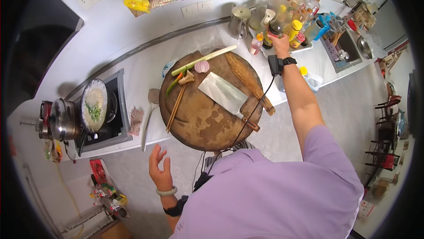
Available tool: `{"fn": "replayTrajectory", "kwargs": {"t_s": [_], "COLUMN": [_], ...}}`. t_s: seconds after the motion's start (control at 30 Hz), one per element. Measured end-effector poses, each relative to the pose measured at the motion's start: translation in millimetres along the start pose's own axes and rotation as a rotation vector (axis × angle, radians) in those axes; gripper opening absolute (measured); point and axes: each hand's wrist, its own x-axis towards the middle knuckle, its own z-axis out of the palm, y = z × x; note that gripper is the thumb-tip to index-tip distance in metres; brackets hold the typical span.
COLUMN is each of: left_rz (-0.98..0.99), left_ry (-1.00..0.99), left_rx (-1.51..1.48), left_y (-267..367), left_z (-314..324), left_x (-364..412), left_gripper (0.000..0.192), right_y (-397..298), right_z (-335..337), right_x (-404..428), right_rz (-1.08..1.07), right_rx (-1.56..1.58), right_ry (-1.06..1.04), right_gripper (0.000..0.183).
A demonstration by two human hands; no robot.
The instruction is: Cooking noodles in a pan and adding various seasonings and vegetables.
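Note:
My right hand [281, 44] is closed around a dark sauce bottle [275, 28] among the bottles at the back right. My left hand [161, 167] hangs with fingers apart in front of the counter, near a metal spatula [146, 129], holding nothing. Between them a round wooden chopping board [205, 123] bears a cleaver [222, 93], wooden chopsticks [176, 108], a halved onion [201, 67], a green stalk [202, 60], a ginger piece [186, 77] and chilli peppers [174, 83]. A bundled straw brush [246, 76] lies across the board's right edge.
At left, a frying pan [86, 106] with pale food and chopped greens sits on the stove [121, 119] beside a lidded steel pot [63, 119]. A steel jug [239, 22] and a small orange-capped bottle [255, 44] stand left of the bottles. A sink [344, 51] is at far right.

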Motion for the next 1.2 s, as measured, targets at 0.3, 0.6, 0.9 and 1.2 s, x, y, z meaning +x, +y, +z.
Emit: {"fn": "replayTrajectory", "kwargs": {"t_s": [0.3,0.6,0.9,1.2], "left_rz": [-0.103,-0.132,0.130,0.685], "left_ry": [0.113,0.153,0.090,-0.100], "left_rx": [0.058,0.091,0.156,0.112], "left_y": [21.3,35.7,86.3,192.3], "left_z": [30.3,52.9,78.2,84.6], "left_x": [-40.5,-37.3,8.0,88.4], "left_gripper": [0.045,0.041,0.034,0.044], "right_y": [44.0,26.8,-28.3,-132.2], "right_z": [61.5,57.2,-12.9,-123.3], "right_x": [45.2,51.8,-12.0,-200.1], "right_rz": [-0.090,-0.151,-0.462,-0.414], "right_rx": [0.113,0.176,0.549,0.841], "right_ry": [0.114,0.077,0.157,-0.904], "right_gripper": [0.102,0.092,0.076,0.080]}}
